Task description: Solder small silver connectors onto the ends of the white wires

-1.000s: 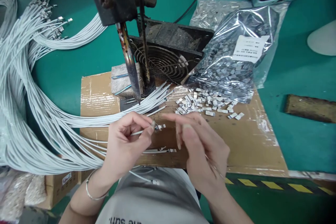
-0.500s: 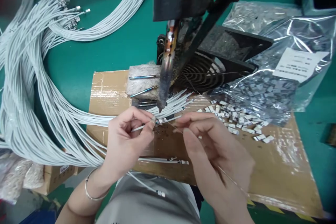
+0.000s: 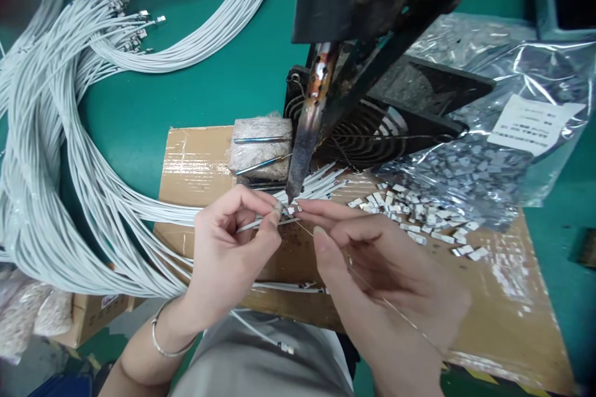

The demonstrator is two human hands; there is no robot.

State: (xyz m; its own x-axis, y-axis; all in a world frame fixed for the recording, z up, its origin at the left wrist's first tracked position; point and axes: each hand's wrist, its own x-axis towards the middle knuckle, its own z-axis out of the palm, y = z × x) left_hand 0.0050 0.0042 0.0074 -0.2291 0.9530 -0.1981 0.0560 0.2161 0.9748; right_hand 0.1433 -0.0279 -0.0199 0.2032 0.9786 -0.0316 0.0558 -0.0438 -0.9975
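Between thumb and forefinger, my left hand (image 3: 235, 248) pinches a white cable (image 3: 249, 225), with a small metal-and-white connector (image 3: 293, 210) at its end. Right above that connector is the dark tip of a soldering iron (image 3: 311, 118), fixed in a stand and pointing down; whether they touch I cannot tell. A thin solder wire (image 3: 404, 315) runs through my right hand (image 3: 372, 254), which is closed loosely around it. The wire's front end reaches toward the connector. My right fingertips are close beside the connector.
Long bundles of white cables (image 3: 35, 198) fill the left. Loose small connectors (image 3: 433, 217) lie on the cardboard (image 3: 503, 298) at right, below a plastic bag (image 3: 554, 167) of them. A black fan (image 3: 372, 130) stands behind the iron, beside a wrapped block (image 3: 261, 152). Finished-looking cable ends (image 3: 286, 286) lie near the front edge.
My right hand has moved left, and its fingertips are closer to the connector. The connector is nearer the iron's tip. The whole view has shifted slightly.
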